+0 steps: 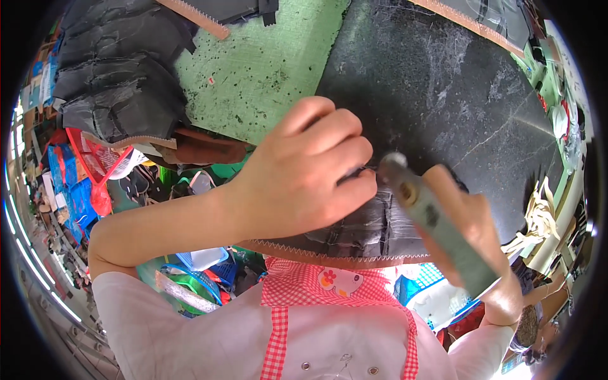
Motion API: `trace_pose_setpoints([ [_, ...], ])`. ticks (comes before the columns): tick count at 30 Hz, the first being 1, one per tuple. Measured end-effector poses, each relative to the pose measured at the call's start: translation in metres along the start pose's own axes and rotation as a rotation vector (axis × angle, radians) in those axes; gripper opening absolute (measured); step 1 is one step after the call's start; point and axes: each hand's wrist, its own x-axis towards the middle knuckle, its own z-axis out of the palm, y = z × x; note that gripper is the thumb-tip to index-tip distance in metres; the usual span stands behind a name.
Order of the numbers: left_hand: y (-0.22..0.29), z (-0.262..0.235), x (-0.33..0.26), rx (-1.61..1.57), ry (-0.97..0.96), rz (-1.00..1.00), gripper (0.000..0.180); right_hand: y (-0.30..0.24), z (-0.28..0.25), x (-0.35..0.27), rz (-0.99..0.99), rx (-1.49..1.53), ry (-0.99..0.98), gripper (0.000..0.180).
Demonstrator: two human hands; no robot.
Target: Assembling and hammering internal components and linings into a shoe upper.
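Note:
My left hand (310,168) is closed in a loose fist over the black work surface (443,82). Its fingertips are hidden underneath, so what they pinch cannot be made out. Under and beside it, on the near side, lies a black creased piece (364,228) with a brown zigzag-stitched edge. To the right, my right hand (465,218) is closed around a hammer (443,234), blurred by motion. The hammer's long grey-green head shows from above, with a brass-coloured spot near its rounded end. That end is close to my left fingers.
A speckled green board (253,82) lies at the far left of the surface. Stacked black creased pieces (120,76) are beside it. More stitched-edge pieces (475,25) lie at the far right. Pale strips (538,215) hang at the right edge. A red basket (95,155) stands left.

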Motion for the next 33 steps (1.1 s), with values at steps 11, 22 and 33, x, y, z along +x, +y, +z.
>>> trace_pose_setpoints([
  [11, -0.015, -0.001, -0.007, -0.123, 0.03, -0.031, 0.017, -0.016, -0.011, 0.015, -0.045, 0.014, 0.036, 0.018],
  [22, -0.033, -0.01, -0.007, -0.138, 0.003, 0.019, 0.018, -0.029, 0.004, 0.021, 0.063, -0.053, -0.117, 0.008],
  [33, -0.039, -0.011, -0.019, -0.236, 0.054, -0.144, 0.021, -0.03, 0.005, 0.024, 0.045, -0.043, -0.081, 0.01],
])
